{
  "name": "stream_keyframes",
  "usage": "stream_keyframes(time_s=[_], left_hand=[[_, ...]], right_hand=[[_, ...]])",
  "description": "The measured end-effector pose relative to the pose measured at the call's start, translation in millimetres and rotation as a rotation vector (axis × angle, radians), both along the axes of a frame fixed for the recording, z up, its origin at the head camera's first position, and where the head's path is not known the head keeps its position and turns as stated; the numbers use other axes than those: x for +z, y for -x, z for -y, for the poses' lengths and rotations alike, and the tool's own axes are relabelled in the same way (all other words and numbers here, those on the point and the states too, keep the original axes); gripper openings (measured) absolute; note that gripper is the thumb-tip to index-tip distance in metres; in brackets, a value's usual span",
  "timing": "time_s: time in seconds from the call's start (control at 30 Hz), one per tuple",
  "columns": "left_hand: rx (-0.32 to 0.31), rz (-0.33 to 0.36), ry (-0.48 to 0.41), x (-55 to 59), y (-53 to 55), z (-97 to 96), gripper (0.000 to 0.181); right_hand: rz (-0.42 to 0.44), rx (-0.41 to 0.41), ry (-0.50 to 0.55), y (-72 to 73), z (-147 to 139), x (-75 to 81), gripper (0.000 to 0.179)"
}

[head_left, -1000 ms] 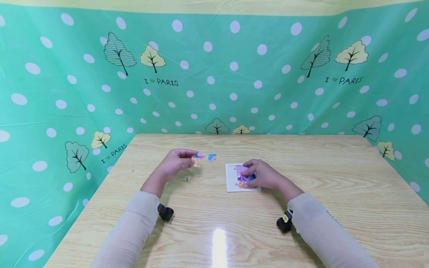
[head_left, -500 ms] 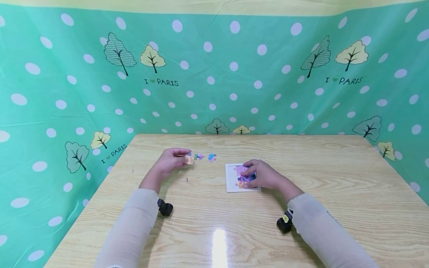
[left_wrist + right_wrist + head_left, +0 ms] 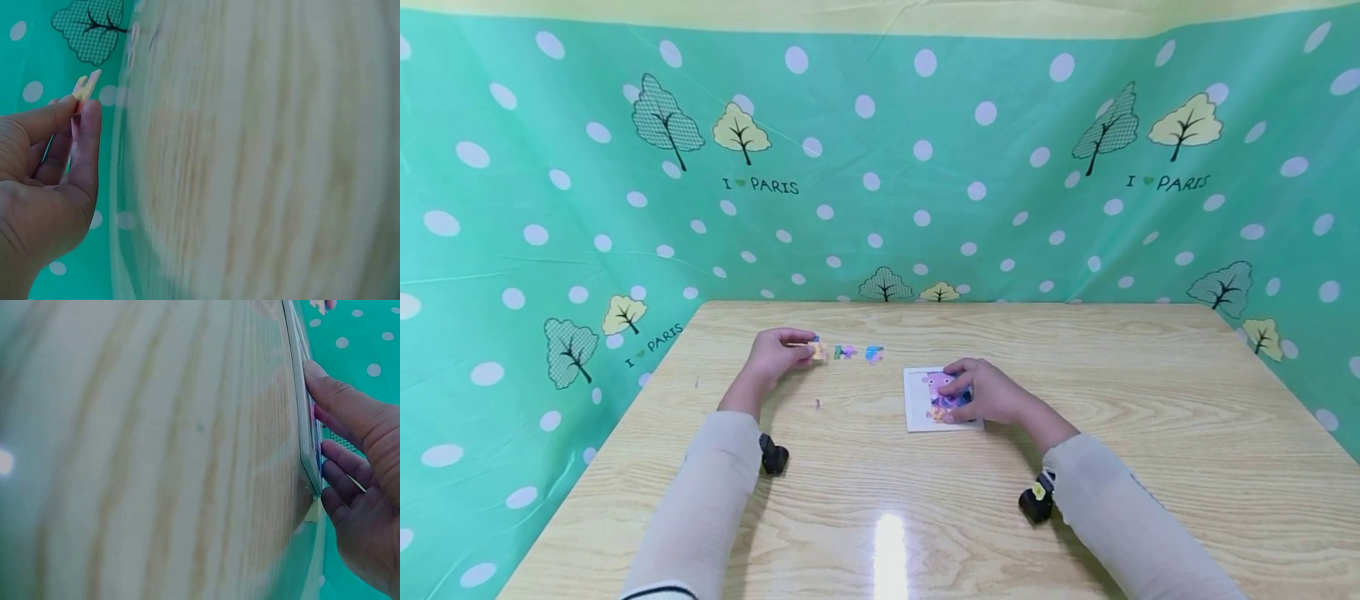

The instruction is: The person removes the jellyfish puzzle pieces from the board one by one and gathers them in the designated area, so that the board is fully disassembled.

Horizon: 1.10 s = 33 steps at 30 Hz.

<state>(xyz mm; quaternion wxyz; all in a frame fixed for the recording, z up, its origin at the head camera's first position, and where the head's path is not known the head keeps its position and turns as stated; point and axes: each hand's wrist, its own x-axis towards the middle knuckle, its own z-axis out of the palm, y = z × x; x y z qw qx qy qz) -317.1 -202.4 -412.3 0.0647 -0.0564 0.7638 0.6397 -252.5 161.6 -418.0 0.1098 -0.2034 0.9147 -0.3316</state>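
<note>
My left hand [image 3: 773, 358] pinches a jigsaw piece [image 3: 819, 351] between thumb and fingers, above the table's left part. The left wrist view shows this piece [image 3: 86, 89] tilted up at the fingertips. Two other jigsaw pieces lie to its right, a green and pink one [image 3: 846, 352] and a blue and pink one [image 3: 874, 355]. My right hand [image 3: 991, 392] rests on a white puzzle tray [image 3: 916, 408], with fingers spread over a partly filled pink cartoon picture [image 3: 937, 382]. In the right wrist view, thumb and fingertips touch the tray [image 3: 305, 437]. The hand hides its right part.
A tiny dark object [image 3: 817, 404] lies on the wooden table [image 3: 850, 475] between the hands. Behind the table hangs a green dotted cloth [image 3: 880, 167]. Black wrist cameras sit under both sleeves, the left [image 3: 773, 457] and the right [image 3: 1036, 502].
My left hand has moved left with its jigsaw piece, away from the green and pink piece that it partly covered. The right hand and the tray hold their place.
</note>
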Motion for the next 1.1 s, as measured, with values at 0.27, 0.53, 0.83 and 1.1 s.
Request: stream_keyframes(time_s=[0.27,0.53,0.83,1.1], left_hand=[[0.007,0.002,0.188,-1.4,2.7,6.6,0.034],[-0.033,-0.037,0.371,-3.3,5.8,8.5,0.04],[-0.08,-0.059,0.491,-2.1,7.3,9.8,0.037],[-0.091,-0.054,0.492,0.4,6.7,10.7,0.039]], right_hand=[[-0.004,0.001,-0.005,0.0,-0.2,0.6,0.044],[-0.001,0.005,0.004,-2.2,0.4,2.7,0.044],[-0.001,0.008,0.006,-2.0,0.8,1.9,0.044],[0.002,0.008,0.01,-1.9,1.2,2.5,0.044]])
